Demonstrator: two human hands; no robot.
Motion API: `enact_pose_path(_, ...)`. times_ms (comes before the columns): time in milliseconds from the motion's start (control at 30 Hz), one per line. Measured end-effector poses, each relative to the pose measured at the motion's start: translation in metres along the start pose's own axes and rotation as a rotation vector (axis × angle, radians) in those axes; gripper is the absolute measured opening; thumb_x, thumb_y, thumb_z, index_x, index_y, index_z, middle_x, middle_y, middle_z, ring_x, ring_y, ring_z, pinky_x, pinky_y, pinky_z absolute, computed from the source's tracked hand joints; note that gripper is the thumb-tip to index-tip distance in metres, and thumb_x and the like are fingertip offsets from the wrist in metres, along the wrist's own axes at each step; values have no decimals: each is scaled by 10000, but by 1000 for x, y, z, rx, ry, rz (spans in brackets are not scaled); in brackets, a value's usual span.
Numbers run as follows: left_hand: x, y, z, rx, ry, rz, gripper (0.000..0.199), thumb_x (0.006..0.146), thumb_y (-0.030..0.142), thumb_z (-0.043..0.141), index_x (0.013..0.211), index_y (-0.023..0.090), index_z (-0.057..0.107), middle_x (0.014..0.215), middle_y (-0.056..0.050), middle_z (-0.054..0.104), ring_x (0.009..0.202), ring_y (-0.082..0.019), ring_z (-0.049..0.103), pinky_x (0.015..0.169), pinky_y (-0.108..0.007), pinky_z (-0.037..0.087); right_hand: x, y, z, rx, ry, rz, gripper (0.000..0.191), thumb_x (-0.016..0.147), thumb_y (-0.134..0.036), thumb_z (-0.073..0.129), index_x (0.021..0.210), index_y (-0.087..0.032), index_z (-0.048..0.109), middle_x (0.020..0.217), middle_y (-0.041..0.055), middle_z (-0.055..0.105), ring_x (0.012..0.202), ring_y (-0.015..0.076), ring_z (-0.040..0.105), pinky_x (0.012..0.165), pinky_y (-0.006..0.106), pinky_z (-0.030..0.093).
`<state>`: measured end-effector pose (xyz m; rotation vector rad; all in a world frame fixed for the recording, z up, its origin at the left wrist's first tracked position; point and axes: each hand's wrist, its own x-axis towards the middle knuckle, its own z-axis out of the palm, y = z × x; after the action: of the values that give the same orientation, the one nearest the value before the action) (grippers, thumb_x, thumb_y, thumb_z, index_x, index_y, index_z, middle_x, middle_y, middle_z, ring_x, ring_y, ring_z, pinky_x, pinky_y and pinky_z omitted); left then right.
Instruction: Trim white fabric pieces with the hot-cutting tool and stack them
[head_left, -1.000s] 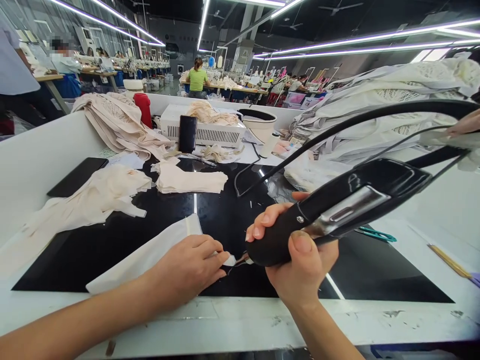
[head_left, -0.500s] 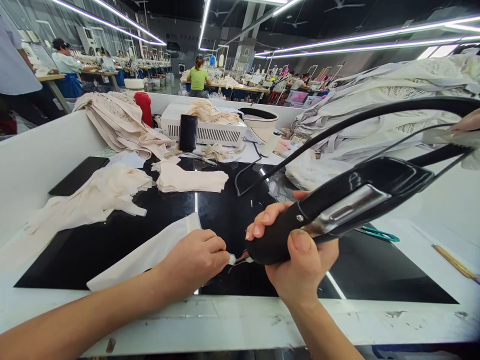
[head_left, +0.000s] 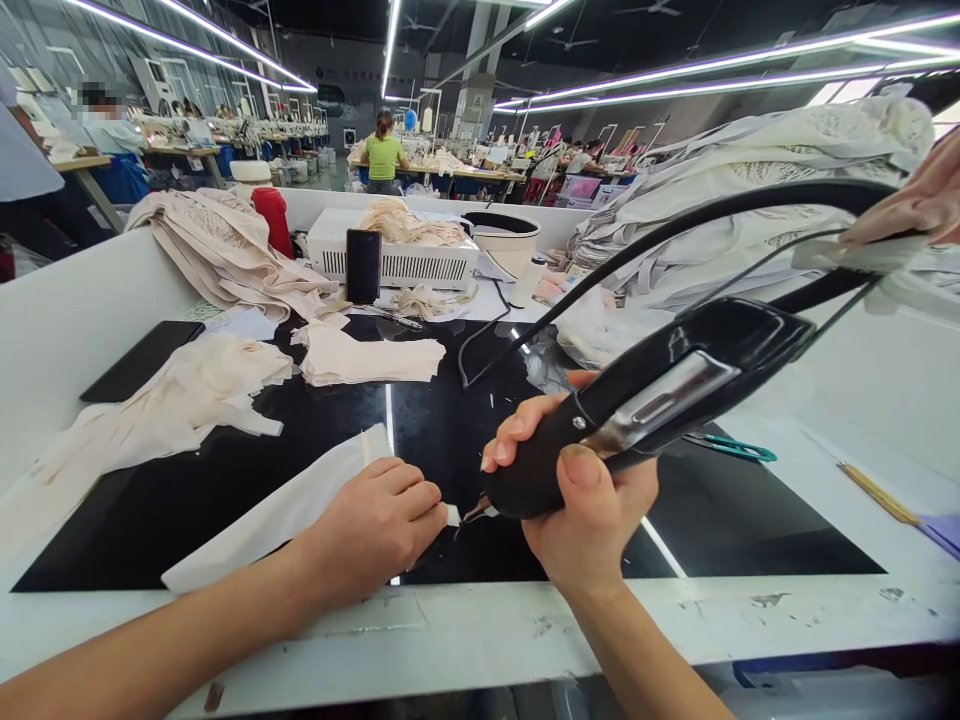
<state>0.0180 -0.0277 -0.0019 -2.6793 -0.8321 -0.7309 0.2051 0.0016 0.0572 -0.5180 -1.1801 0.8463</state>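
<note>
My left hand (head_left: 386, 515) presses on the black work sheet (head_left: 660, 550) with its fingers closed on a strip of white fabric (head_left: 285, 505). The strip runs back under my hand toward the left, and a small white end pokes out past my fingertips. My right hand (head_left: 592, 500) is wrapped around a bulky black corded handheld tool (head_left: 645, 400) with a silver lever on its side. Its thin metal tip (head_left: 476, 511) points down-left, at or very close to that fabric end; contact is hard to make out.
Another person's hand (head_left: 911, 200) is by the thick cord at upper right. Cream fabric pieces (head_left: 367, 360) and a phone (head_left: 363, 265) lie beyond my hands, before a vented white box (head_left: 322, 255). Teal-handled scissors (head_left: 739, 448) and a yellow-handled tool (head_left: 877, 490) are at right.
The view has shifted slightly, so most things sit a little farther left. The other person's hand at upper right shows more fully. My hands keep the same holds.
</note>
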Motion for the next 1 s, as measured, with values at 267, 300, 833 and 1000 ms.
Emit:
enact_pose_path(267,-5,0,0,-24,-47,-6,339,1187,107,404,1082,148,724,956,-55,736,866,-199,641,811,-344,533,0,3,3,39,9,-25,362,900,-485,905,1092,-301,660,804,-57,702,555,144,661,483,287,604)
enact_pose_path(300,-6,0,0,-35,-50,-11,333,1191,116,408,1090,150,724,961,-54,743,868,-200,650,805,-345,532,0,3,4,34,3,-26,354,904,-487,900,1084,-300,659,808,-57,703,557,145,663,487,292,608)
enact_pose_path(833,-5,2,1,-129,-1,-18,304,1184,114,445,1080,130,730,966,-58,776,835,-215,689,745,-357,522,0,4,4,26,-18,-29,372,914,-514,891,1082,-285,650,817,-56,711,562,136,669,495,280,623)
enact_pose_path(1000,-6,3,-1,-133,-21,-10,326,1190,121,421,1091,131,732,1000,-73,786,862,-222,710,760,-358,543,-1,2,6,28,-31,-5,376,928,-490,878,1124,-290,628,793,-66,701,548,130,659,503,274,613)
